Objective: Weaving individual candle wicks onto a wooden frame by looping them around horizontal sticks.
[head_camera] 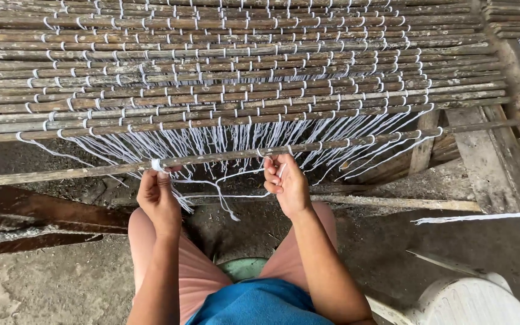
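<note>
Both hands tying white string on a slat mat of weathered grey sticks.

We record the left hand (157, 195) pinching a white string knot (156, 164) against the loose grey stick (224, 157) at the near edge of the mat (242, 66). The right hand (285, 183) is curled, pinching a white string strand (236, 195) just beneath that stick. A white plastic chair (470, 298) stands at lower right. We see no labels or packages.

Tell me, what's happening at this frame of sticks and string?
A seated person is tying thin sticks into a mat with white string. The left hand pinches string wrapped on the nearest stick. The right hand grips string further along it. Many rows are already bound; loose strands hang below. A white plastic chair stands at lower right.
</note>
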